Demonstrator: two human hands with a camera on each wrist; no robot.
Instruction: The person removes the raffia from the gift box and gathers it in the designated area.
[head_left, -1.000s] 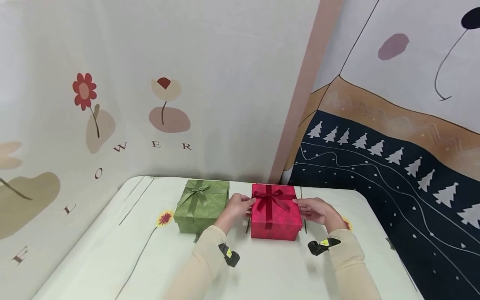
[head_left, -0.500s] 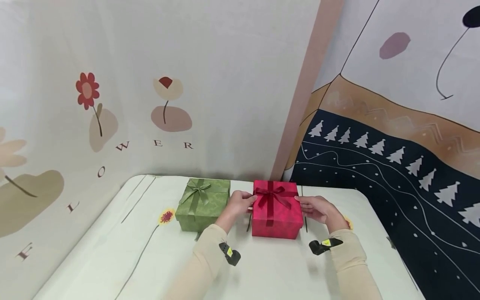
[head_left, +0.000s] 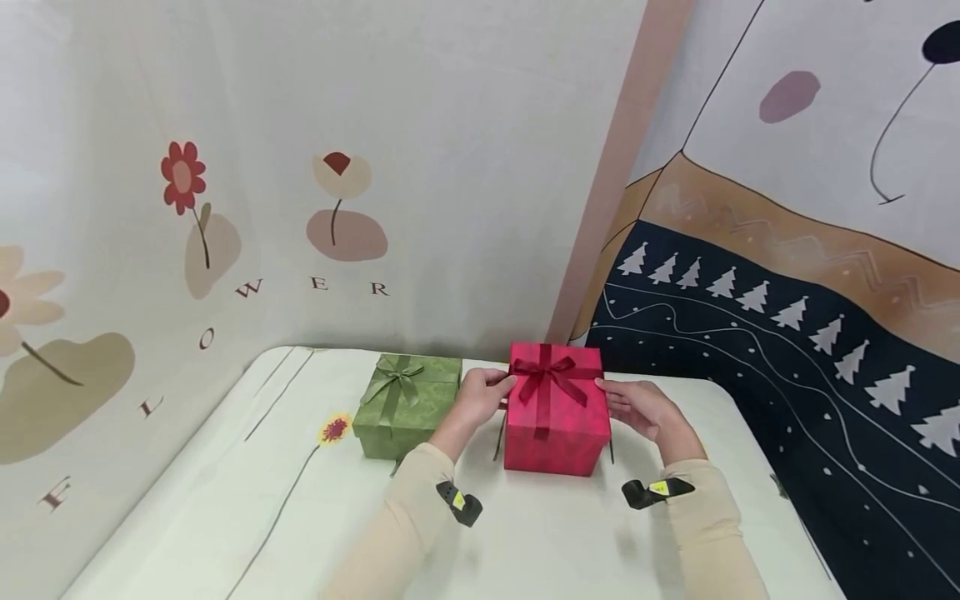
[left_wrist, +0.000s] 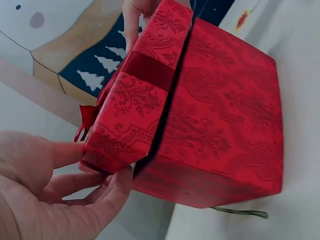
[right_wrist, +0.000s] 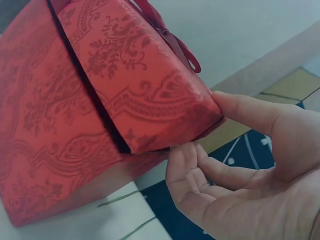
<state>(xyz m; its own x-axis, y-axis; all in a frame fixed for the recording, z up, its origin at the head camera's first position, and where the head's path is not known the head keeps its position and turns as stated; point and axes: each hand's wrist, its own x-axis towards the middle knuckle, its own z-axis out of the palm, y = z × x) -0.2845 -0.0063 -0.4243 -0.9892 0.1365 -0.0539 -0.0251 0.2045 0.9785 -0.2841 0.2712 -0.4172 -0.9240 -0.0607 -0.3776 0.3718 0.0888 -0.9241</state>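
A red gift box (head_left: 551,454) with a dark red ribbon bow (head_left: 553,377) on its lid (left_wrist: 131,97) sits toward the back of the table. Left hand (head_left: 480,400) and right hand (head_left: 647,410) grip the lid's opposite sides, thumbs near its top edge and fingertips at the lower rim. In the left wrist view, a narrow dark gap runs between the lid and the patterned box body (left_wrist: 225,115); the right wrist view shows it too, beside the right fingers (right_wrist: 187,175). What the box holds is hidden. The lid still appears to overlap or sit close above the body.
A green gift box (head_left: 408,404) with a green bow stands just left of the left hand. The white tabletop (head_left: 300,517) carries printed flowers and stems. Printed cloth walls (head_left: 450,167) rise behind the table and along its right.
Both hands have moved up a little, raising the red lid, so the red box looks taller than before. The green box stays in place; the head view shifts slightly.
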